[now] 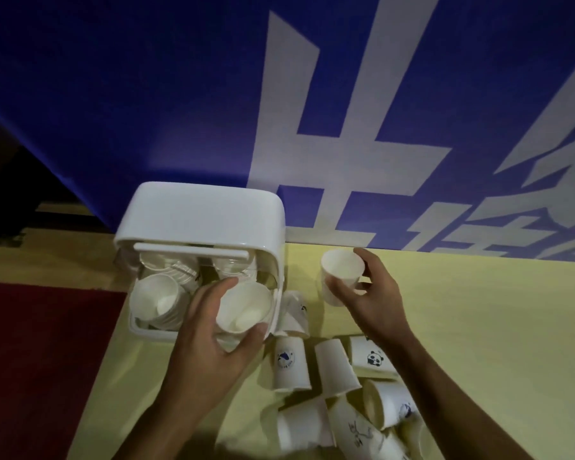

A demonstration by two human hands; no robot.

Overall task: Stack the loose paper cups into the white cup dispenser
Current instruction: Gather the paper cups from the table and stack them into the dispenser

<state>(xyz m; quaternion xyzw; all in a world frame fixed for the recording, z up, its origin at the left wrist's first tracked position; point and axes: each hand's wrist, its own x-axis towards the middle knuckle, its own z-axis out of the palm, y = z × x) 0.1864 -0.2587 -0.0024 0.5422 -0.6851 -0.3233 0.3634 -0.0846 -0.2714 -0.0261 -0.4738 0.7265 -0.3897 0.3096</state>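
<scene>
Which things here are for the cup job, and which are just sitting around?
For the job:
- dispenser
- left cup, in the left hand
- right cup, in the right hand
- loose cups on the table

Just there:
- blue banner
- red patch beside the table

White cup dispenser on yellow counter; my left hand grips one cup over it, right hand another cup; loose cups near.
</scene>
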